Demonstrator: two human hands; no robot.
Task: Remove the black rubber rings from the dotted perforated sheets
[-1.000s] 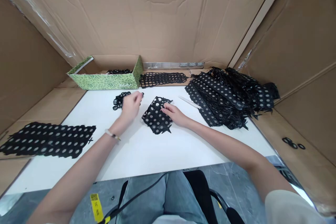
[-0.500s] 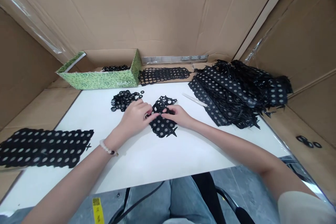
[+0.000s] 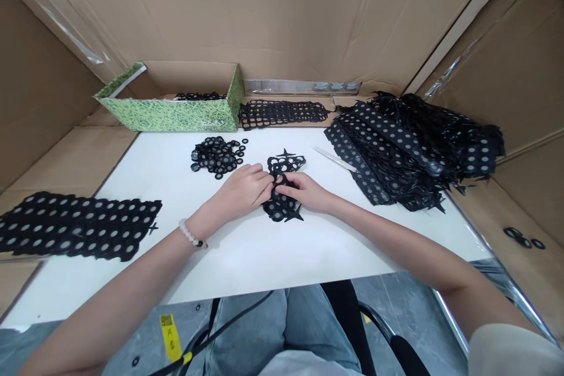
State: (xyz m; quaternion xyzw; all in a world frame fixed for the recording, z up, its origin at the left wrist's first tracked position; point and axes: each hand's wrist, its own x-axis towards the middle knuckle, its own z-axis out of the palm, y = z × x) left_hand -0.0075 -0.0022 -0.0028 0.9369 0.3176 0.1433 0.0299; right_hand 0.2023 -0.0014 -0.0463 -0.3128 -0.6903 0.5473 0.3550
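The black punched sheet (image 3: 278, 208), a ragged, narrow web of round holes with star-shaped points at its ends, lies bunched and folded at centre, lengthwise from far to near, with the heap of loose black rings (image 3: 215, 156) lying flat just left of it.

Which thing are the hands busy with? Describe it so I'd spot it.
On the white table, the left hand and right hand meet. Under them lies a small ragged black mesh of rings, far smaller than the big dotted sheet at left.

Left hand (image 3: 242, 191) and right hand (image 3: 306, 192) lie palms down, adjacent, at frame center; left forearm (image 3: 132, 261) and right forearm (image 3: 396, 244) angle inward from the lower corners.
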